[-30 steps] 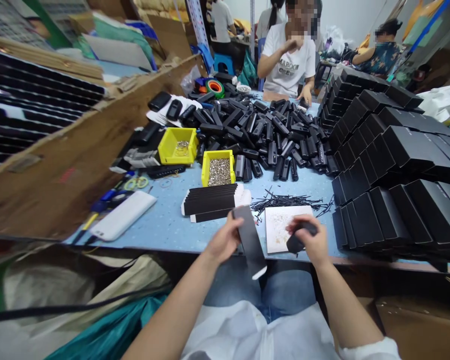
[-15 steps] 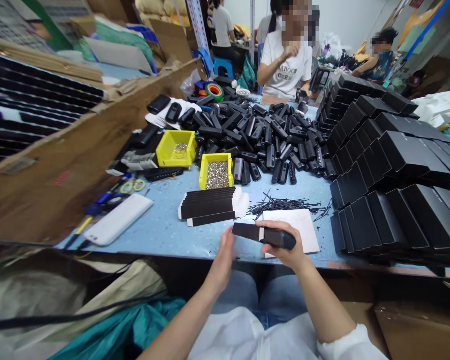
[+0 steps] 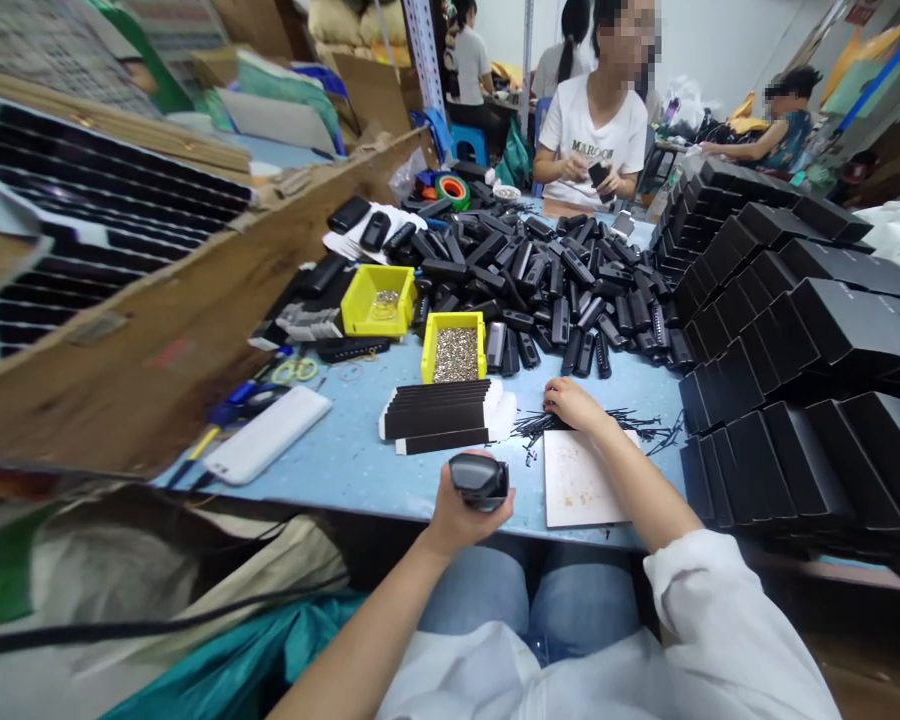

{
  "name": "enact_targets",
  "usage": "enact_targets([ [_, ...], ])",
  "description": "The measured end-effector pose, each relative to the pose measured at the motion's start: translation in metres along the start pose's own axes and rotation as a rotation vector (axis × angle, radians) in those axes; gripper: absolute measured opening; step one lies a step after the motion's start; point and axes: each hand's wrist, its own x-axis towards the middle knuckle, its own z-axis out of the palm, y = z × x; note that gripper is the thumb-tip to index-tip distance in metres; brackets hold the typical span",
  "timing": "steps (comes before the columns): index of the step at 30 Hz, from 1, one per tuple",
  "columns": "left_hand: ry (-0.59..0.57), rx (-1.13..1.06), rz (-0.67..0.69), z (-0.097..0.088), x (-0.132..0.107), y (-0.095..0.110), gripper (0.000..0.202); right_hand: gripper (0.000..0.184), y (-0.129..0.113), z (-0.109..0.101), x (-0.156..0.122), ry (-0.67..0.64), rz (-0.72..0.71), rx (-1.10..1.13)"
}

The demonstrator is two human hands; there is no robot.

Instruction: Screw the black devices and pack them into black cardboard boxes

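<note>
My left hand (image 3: 457,515) is closed around a black plastic casing (image 3: 478,478), whose rounded end faces up towards me. The lower part of the casing is hidden by my fingers. Further forward, my right hand (image 3: 576,405) reaches over a heap of thin black strips (image 3: 634,418), its fingers bent together at the heap's left end. What those fingertips pinch, if anything, is hidden. Below my right forearm lies a white board (image 3: 579,480) with brownish specks. Left of the heap are folded black card sleeves (image 3: 442,412) in a row.
Two yellow bins (image 3: 377,300) hold small metal parts. Behind them spreads a big pile of black casings (image 3: 555,265). Black boxes (image 3: 817,350) are stacked high on the right. A white power bank-like block (image 3: 268,435) lies left. A co-worker (image 3: 596,140) sits opposite, handling a black piece.
The black casing has passed from my right hand into my left and now stands end-up. My right hand has moved forward to the thin black strips. The view has shifted slightly.
</note>
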Motion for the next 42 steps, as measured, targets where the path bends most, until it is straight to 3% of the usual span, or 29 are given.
enact_targets([
  [4,-0.037,0.015,0.002,0.009,0.009,0.001,0.067,0.056,-0.022,-0.003,-0.036,0.207,0.041,0.112],
  [7,-0.097,0.078,-0.012,0.008,0.013,0.009,0.072,0.071,-0.054,-0.003,-0.077,0.491,0.069,0.47],
  [9,-0.143,0.1,0.007,0.007,0.013,0.013,0.079,0.071,-0.074,0.003,-0.102,0.567,0.075,0.666],
  [11,-0.164,0.088,0.059,0.007,0.013,0.014,0.085,0.066,-0.088,0.011,-0.116,0.515,0.036,0.626],
  [14,-0.151,0.106,0.128,0.01,0.011,0.007,0.086,0.059,-0.093,0.022,-0.119,0.342,-0.123,0.298],
  [16,-0.159,0.147,0.173,0.012,0.01,0.0,0.077,0.06,-0.09,0.023,-0.114,0.259,-0.212,0.087],
  [20,-0.198,0.204,0.272,0.013,0.011,-0.009,0.058,0.07,-0.087,0.012,-0.11,0.28,-0.268,-0.103],
  [27,-0.282,0.252,0.257,0.009,0.013,-0.004,0.065,0.076,-0.098,-0.019,-0.117,0.096,-0.356,-0.344],
  [31,-0.279,0.224,0.309,0.009,0.013,-0.004,0.061,0.083,-0.087,-0.017,-0.112,0.079,-0.217,-0.158],
  [35,-0.223,0.165,0.275,0.012,0.015,0.0,0.048,0.079,-0.07,0.016,-0.102,0.129,0.05,0.268],
  [39,-0.255,0.134,0.268,0.016,0.019,0.006,0.045,0.081,-0.065,0.055,-0.096,0.099,0.125,0.622],
  [42,-0.339,0.118,0.249,0.018,0.02,0.008,0.045,0.084,-0.064,0.071,-0.1,0.091,0.097,0.694],
])
